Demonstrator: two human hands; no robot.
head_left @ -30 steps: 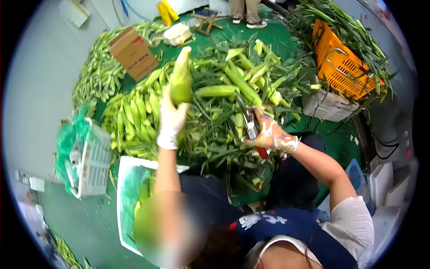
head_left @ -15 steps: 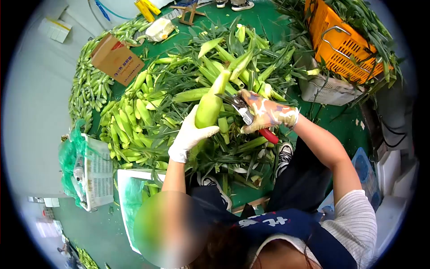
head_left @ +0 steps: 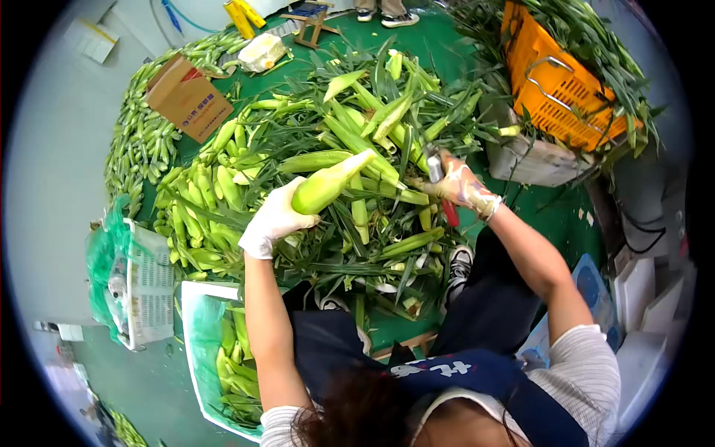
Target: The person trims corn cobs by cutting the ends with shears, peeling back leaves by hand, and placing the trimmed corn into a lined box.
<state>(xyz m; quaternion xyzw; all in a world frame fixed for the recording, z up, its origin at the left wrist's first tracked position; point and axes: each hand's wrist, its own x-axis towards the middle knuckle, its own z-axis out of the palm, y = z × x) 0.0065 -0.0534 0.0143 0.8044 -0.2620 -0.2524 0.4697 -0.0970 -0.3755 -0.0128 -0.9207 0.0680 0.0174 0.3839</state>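
My left hand, in a white glove, is closed around the thick end of a green ear of corn in its husk. The ear's tapered end points up and to the right. In a camouflage-patterned glove, my right hand grips pruning shears with a red handle; their metal part shows above the fingers. The shears are apart from the held ear, close over a heap of corn stalks and leaves. Whether the blades are spread I cannot make out.
Husked-looking green ears lie piled at the left. A foam box with corn is by my left arm, near a white crate. A cardboard box stands farther back. An orange crate full of leaves sits at the right.
My left hand has moved left and down with the ear of corn, away from the shears. My right hand has shifted slightly to the right with the shears.
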